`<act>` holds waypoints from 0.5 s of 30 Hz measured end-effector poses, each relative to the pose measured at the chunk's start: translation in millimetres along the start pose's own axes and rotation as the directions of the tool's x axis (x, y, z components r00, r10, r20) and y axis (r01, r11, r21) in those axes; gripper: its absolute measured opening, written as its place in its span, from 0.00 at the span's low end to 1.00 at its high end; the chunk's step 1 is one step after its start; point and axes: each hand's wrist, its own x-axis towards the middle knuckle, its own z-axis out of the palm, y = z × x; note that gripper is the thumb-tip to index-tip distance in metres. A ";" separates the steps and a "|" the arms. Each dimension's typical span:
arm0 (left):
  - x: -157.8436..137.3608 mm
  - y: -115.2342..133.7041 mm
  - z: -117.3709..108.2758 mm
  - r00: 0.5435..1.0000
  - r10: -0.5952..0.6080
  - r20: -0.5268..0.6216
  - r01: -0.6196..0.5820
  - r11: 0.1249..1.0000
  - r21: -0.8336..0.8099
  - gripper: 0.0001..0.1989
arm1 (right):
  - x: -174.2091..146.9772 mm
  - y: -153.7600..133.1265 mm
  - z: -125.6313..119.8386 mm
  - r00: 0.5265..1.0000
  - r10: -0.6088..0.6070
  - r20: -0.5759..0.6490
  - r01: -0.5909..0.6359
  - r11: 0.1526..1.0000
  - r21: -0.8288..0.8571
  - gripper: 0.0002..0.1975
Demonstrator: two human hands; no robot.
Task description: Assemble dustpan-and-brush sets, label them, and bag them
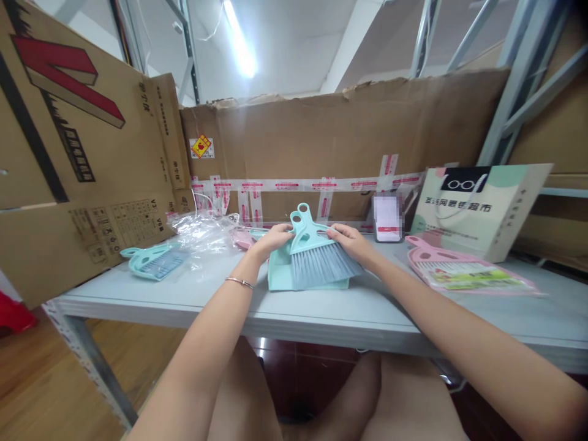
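A mint-green hand brush (324, 260) with grey-blue bristles lies over a matching mint dustpan (279, 269) near the middle of the table. Their two handle ends, each with a hole, point away from me, slightly apart. My left hand (274, 239) grips the dustpan at its left side, fingers partly hidden behind it. On the right, my right hand (353, 242) holds the brush head, thumb on its front near the handle. The bristles fan toward me and cover much of the pan.
Left on the grey table (220, 300) are a bagged mint brush set (156, 260) and crumpled clear plastic bags (202, 236). A bagged pink set (459, 269), a phone (386, 220) and a paper gift bag (463, 211) stand right. Cardboard (285, 138) walls the back; a large carton (92, 135) stands left.
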 end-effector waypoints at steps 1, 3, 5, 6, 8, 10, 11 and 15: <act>0.7 -0.2 -0.1 1.000 0.009 0.002 -0.009 1.000 -0.015 0.16 | -0.4 0.5 2.2 0.999 -0.034 -0.022 0.033 0.997 -0.068 0.17; 1.7 -0.9 -0.5 0.999 0.034 0.007 -0.033 0.998 -0.045 0.15 | -1.7 1.1 5.7 0.994 -0.085 -0.074 0.073 0.985 -0.157 0.17; 2.3 -1.7 -0.7 0.998 0.058 0.012 -0.057 0.996 -0.066 0.15 | -3.6 1.6 10.3 0.987 -0.114 -0.117 0.088 0.974 -0.211 0.15; 2.6 -2.0 -0.5 0.998 0.064 0.006 -0.064 0.995 -0.073 0.15 | -4.5 2.3 13.5 0.981 -0.131 -0.143 0.095 0.968 -0.233 0.14; 3.3 -2.4 0.8 0.997 0.068 -0.020 -0.070 0.994 -0.089 0.14 | -5.6 5.3 21.1 0.961 -0.171 -0.218 0.106 0.953 -0.282 0.11; 4.2 -2.6 2.8 0.995 0.082 -0.056 -0.087 0.991 -0.102 0.15 | -5.4 10.4 28.4 0.935 -0.212 -0.284 0.112 0.937 -0.332 0.09; 4.7 -2.7 3.9 0.993 0.094 -0.072 -0.101 0.990 -0.103 0.16 | -4.9 13.3 31.3 0.925 -0.228 -0.304 0.114 0.929 -0.352 0.08; 4.7 -2.8 7.4 0.987 0.150 -0.061 -0.153 0.987 -0.051 0.23 | -3.4 21.6 36.3 0.902 -0.292 -0.319 0.142 0.897 -0.419 0.07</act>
